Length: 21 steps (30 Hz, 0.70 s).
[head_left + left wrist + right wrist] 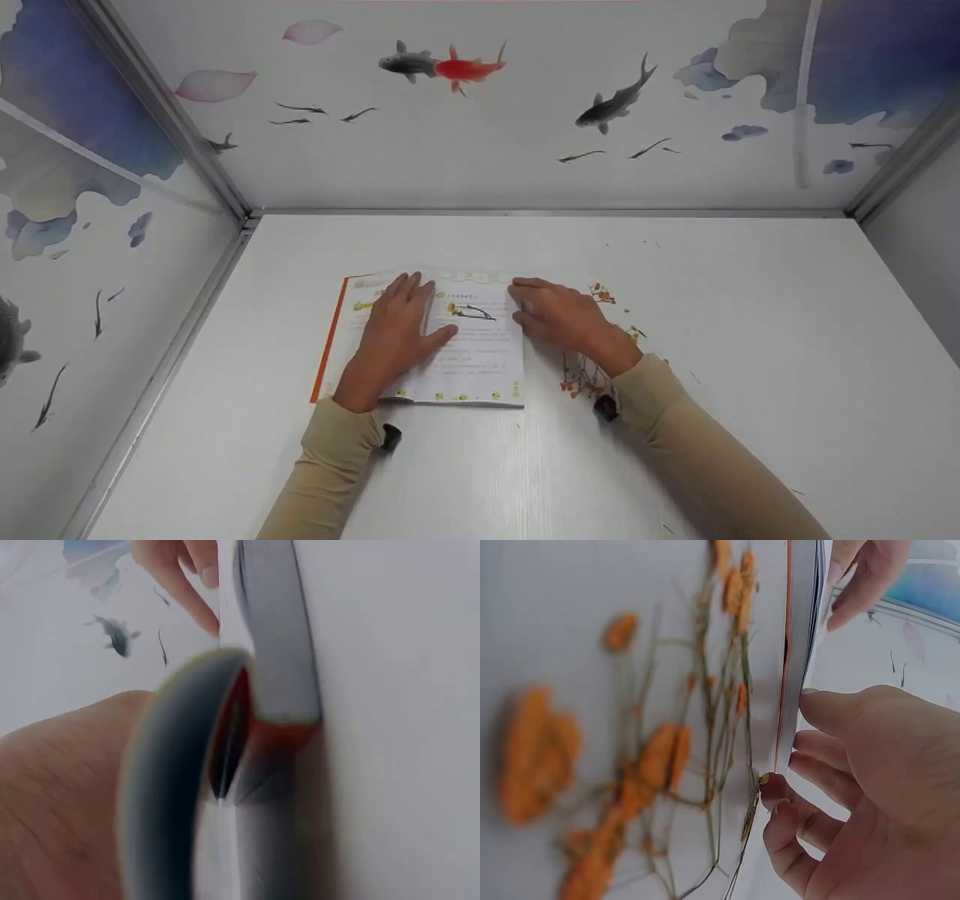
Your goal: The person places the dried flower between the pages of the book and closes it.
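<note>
An open book with an orange cover edge lies on the white table. My left hand rests across its left page and middle fold, fingers straight and thumb spread onto the right page. My right hand is at the right edge of the book, thumb and fingertips touching the page edges, holding nothing that shows. A small sprig with a yellow flower and dark stem lies on the right page. Dried orange flowers on thin stems lie beside the book, partly under my right forearm in the head view.
Small plant bits are scattered over the white table. A back wall and side walls printed with fish and leaves enclose the table. Dark wrist cameras sit beneath both sleeves.
</note>
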Tool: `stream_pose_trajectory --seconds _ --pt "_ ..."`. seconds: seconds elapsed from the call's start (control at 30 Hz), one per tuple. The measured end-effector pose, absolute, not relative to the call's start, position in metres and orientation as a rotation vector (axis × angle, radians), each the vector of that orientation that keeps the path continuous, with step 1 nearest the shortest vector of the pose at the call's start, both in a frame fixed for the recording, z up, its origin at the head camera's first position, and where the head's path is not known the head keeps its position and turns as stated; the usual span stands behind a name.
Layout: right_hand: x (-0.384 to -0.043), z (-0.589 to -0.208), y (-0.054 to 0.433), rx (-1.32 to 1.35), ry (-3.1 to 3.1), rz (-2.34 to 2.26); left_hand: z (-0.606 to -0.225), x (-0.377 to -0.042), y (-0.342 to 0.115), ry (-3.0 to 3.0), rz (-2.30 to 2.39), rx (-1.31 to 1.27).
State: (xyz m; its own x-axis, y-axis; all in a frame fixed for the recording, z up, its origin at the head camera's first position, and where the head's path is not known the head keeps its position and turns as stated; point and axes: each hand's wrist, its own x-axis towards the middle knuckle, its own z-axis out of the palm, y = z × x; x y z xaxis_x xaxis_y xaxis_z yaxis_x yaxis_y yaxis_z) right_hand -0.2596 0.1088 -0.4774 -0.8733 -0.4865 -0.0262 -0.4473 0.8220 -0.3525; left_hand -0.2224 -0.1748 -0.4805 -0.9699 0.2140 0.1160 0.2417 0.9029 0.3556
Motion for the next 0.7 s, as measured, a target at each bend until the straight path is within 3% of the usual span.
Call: stream_pose_trajectory --seconds 0.43,0.7 --pt "-0.263 -0.472 0.107 -0.859 2.971 -0.382 -0.47 -0.185 -0.114 -2.956 -0.652 -0.747" --pt "-0.264 -0.474 0.107 -0.827 2.957 -0.388 -0.477 -0.172 -0.095 -2.999 -0.677 -0.777"
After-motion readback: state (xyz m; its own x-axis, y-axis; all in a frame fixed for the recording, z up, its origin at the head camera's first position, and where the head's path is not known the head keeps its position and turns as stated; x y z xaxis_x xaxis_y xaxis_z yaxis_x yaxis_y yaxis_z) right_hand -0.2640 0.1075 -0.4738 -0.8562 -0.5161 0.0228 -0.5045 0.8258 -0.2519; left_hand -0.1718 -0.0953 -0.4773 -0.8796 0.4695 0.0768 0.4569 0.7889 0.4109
